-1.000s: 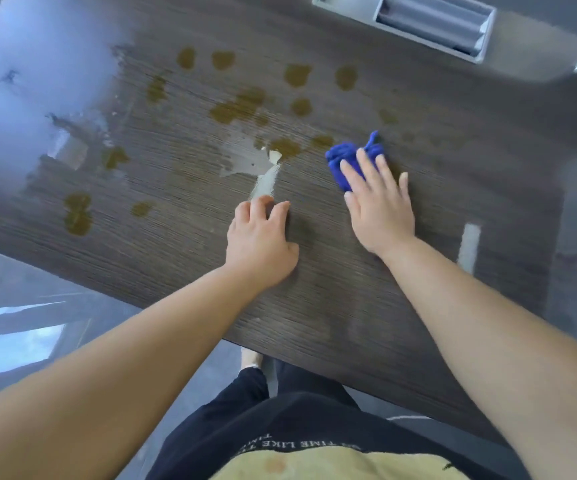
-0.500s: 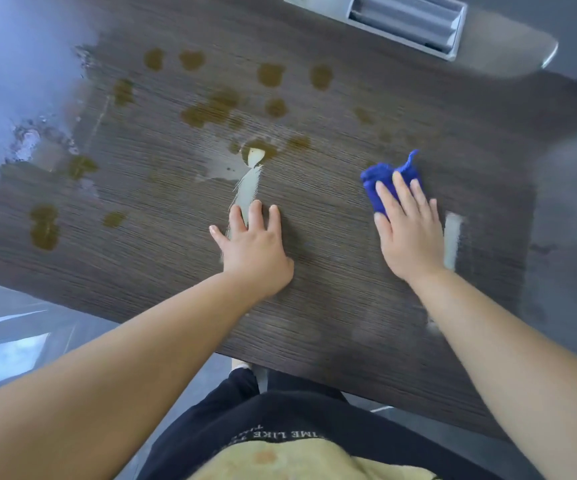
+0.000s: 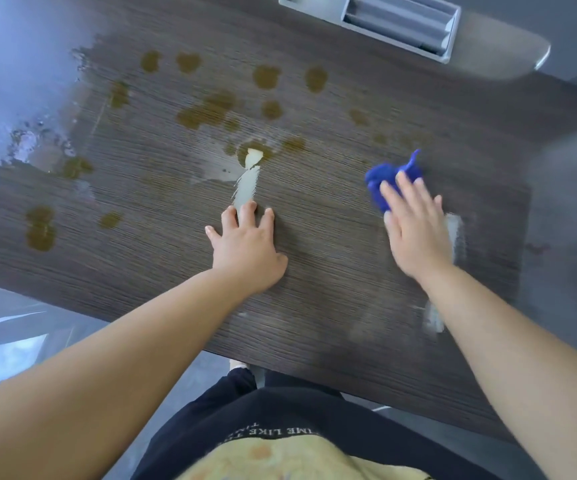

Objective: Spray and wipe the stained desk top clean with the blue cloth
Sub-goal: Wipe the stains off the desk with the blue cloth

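Note:
The dark wood-grain desk top (image 3: 314,299) carries several brownish-yellow stains (image 3: 207,110) across its left and middle, with wet shiny streaks (image 3: 245,185) among them. My right hand (image 3: 413,230) presses flat on the crumpled blue cloth (image 3: 384,178) at the right of the desk, fingers over its near part. My left hand (image 3: 245,251) lies flat on the desk with fingers spread, just below a pale wet streak. No spray bottle is in view.
A grey cable tray (image 3: 397,20) is set into the desk's far edge. Glare washes out the desk's left end (image 3: 20,81). The near desk edge runs diagonally above my dark trousers (image 3: 280,420) and the grey floor (image 3: 20,341).
My right hand has slid the blue cloth from the stains near the middle toward the right side of the desk. My left hand has stayed flat in place.

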Action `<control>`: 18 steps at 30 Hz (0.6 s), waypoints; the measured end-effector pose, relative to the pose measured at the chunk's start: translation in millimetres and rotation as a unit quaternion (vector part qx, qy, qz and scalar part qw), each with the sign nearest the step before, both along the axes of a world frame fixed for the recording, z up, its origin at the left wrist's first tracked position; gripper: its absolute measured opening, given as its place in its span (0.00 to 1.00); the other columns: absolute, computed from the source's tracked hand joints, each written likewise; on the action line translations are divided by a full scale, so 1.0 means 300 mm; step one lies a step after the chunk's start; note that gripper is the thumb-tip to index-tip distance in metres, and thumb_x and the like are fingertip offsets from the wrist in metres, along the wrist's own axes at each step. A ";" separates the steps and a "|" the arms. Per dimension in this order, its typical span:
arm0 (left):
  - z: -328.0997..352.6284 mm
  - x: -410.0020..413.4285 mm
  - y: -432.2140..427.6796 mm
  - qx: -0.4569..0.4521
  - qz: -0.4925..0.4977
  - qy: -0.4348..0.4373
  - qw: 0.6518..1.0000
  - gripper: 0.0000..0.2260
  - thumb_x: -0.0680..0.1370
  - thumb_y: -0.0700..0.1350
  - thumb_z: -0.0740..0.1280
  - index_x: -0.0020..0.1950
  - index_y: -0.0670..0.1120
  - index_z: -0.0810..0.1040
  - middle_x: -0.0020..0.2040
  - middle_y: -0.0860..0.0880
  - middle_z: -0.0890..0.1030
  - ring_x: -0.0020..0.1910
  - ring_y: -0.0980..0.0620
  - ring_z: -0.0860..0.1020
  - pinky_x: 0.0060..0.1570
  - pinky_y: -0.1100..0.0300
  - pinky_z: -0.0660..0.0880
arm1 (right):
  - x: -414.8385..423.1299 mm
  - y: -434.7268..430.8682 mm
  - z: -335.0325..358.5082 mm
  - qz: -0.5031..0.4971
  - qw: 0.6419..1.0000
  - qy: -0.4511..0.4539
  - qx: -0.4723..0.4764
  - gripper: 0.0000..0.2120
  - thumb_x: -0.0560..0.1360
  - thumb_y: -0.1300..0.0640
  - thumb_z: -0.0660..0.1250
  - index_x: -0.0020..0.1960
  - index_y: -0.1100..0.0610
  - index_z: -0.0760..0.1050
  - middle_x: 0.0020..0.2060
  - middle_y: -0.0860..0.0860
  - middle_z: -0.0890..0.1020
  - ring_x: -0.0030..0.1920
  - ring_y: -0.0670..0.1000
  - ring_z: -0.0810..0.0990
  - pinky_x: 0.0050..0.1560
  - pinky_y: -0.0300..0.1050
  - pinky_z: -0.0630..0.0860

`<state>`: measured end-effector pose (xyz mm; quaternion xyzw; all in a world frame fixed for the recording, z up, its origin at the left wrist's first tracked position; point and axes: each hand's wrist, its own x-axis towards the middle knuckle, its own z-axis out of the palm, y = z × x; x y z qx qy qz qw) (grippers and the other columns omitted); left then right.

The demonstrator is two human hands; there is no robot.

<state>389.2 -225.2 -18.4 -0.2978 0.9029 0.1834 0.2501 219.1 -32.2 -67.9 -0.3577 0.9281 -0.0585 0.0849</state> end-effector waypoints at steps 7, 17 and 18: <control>-0.006 -0.041 0.036 -0.028 0.031 0.058 0.997 0.25 0.73 0.52 0.62 0.69 0.49 0.64 0.72 0.47 0.57 0.71 0.42 0.54 0.69 0.42 0.55 | 0.132 -0.236 -0.012 -0.078 0.997 0.000 -0.002 0.24 0.80 0.50 0.52 0.76 0.50 0.57 0.76 0.51 0.56 0.75 0.58 0.54 0.72 0.60 0.51; -0.016 -0.189 0.048 -0.021 -0.111 0.103 0.988 0.33 0.75 0.61 0.60 0.75 0.48 0.55 0.75 0.46 0.53 0.75 0.42 0.48 0.73 0.50 0.49 | -0.168 0.027 0.017 -0.135 0.990 -0.023 0.044 0.23 0.82 0.52 0.51 0.76 0.51 0.55 0.77 0.52 0.52 0.76 0.57 0.51 0.73 0.62 0.50; -0.024 -0.195 0.046 -0.024 -0.120 0.086 0.989 0.36 0.74 0.64 0.60 0.76 0.48 0.53 0.75 0.46 0.53 0.75 0.42 0.48 0.74 0.49 0.48 | -0.185 -0.031 0.018 -0.209 0.977 -0.022 0.035 0.24 0.82 0.51 0.51 0.77 0.50 0.52 0.77 0.50 0.50 0.76 0.56 0.49 0.73 0.60 0.47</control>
